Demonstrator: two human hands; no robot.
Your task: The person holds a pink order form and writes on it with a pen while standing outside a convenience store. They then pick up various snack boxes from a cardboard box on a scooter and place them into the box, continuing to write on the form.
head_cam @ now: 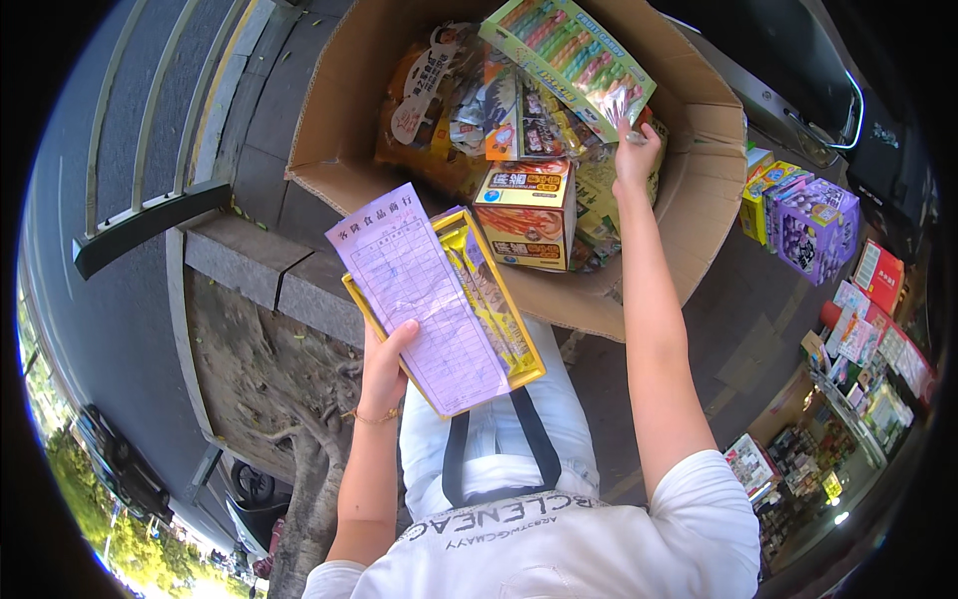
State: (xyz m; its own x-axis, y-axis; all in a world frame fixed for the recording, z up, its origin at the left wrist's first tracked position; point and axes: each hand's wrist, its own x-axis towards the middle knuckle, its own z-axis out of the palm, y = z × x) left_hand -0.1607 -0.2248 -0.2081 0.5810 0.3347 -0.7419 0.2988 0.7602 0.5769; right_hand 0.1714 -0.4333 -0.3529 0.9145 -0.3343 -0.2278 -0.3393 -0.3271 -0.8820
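My left hand (pixel 385 367) grips a yellow-edged box (pixel 533 368) of yellow-wrapped snacks, with its thumb pressing a purple handwritten form (pixel 441 329) flat on top. At the open cardboard carton (pixel 703 224), my right hand (pixel 636 153) holds a pen (pixel 635 138) and touches the lower corner of a green-edged fruit candy box (pixel 572 56). That box lies tilted over other goods in the carton. Below it sits a yellow and red noodle-snack box (pixel 524 213), with bagged snacks (pixel 441 97) at the carton's left.
Purple (pixel 816 228) and yellow (pixel 771 196) snack boxes stand on the pavement right of the carton. Farther right are a red box (pixel 879 277) and shop goods. A stone kerb (pixel 247 262), tree roots (pixel 307 442) and a metal railing (pixel 150 213) lie on the left.
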